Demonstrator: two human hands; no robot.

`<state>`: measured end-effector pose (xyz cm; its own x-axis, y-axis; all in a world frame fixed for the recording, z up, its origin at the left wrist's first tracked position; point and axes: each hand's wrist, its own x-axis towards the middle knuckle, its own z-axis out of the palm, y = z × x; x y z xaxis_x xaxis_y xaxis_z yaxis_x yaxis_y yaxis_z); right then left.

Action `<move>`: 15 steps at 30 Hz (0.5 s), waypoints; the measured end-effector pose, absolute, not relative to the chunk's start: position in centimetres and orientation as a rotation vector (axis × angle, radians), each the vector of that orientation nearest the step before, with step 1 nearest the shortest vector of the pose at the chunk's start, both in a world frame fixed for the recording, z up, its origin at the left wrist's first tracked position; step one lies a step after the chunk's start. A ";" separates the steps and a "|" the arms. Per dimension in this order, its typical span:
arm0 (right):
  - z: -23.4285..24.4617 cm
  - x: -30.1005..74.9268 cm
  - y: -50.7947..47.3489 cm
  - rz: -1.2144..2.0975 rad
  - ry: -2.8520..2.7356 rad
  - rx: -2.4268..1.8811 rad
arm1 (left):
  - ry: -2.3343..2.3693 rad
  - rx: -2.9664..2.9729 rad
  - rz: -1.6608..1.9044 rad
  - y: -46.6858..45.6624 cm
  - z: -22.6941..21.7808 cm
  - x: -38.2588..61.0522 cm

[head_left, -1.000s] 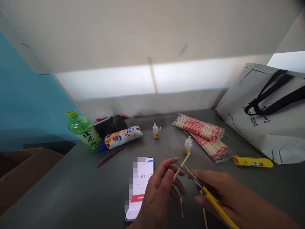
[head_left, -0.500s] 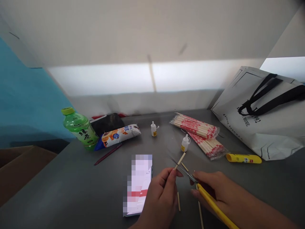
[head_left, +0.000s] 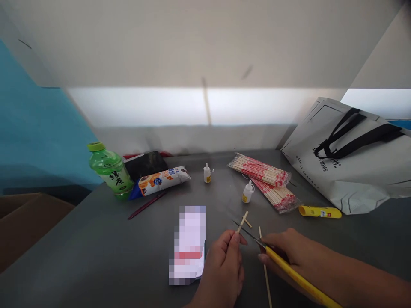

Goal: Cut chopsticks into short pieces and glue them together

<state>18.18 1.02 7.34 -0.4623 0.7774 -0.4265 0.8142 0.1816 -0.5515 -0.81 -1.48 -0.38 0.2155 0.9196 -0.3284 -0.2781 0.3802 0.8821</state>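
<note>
My left hand (head_left: pixel 223 263) is closed on a short wooden stick (head_left: pixel 244 218), whose pale end points up and away from my fingers. My right hand (head_left: pixel 289 248) grips a yellow-handled cutting tool (head_left: pixel 298 278). Its thin metal blade crosses the stick just above my left fingertips; I cannot tell whether it is a knife or scissors. Behind the held stick lies another short stick piece (head_left: pixel 248 223). A longer wooden stick (head_left: pixel 267 286) runs toward the near edge below my right hand, and a stick end (head_left: pixel 260 232) shows beside my right fingers.
Beyond my hands stand two small glue bottles (head_left: pixel 207 174) (head_left: pixel 247 193), with plastic-wrapped stick bundles (head_left: pixel 261 169) to their right. A yellow sleeve (head_left: pixel 316 211) lies before a white bag (head_left: pixel 356 171). Leftward are a phone (head_left: pixel 189 239), dark red pen-like stick (head_left: pixel 146 206), snack packet (head_left: pixel 162 182) and green bottle (head_left: pixel 111 173).
The view has shifted slightly. Both hands sit a little lower, with the blade still across the held stick. A short stick piece that lay right of my left hand is now hidden.
</note>
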 end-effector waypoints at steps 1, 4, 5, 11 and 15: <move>7.3 18.2 1.1 -1.168 2.383 1.587 | 1.019 0.797 0.957 -1.5 -0.4 -0.8; 6.8 18.7 1.2 -1.143 2.437 1.517 | 1.012 0.822 0.957 -1.5 -0.3 -0.9; 6.5 18.8 1.2 -1.112 2.454 1.514 | 1.007 0.825 0.962 -1.5 -0.3 -0.9; 5.1 19.1 0.7 -0.760 2.369 1.828 | 1.010 0.829 0.987 -1.4 -0.2 -1.0; 5.2 18.6 0.7 -0.746 2.292 1.837 | 1.008 0.839 0.997 -1.4 -0.3 -1.1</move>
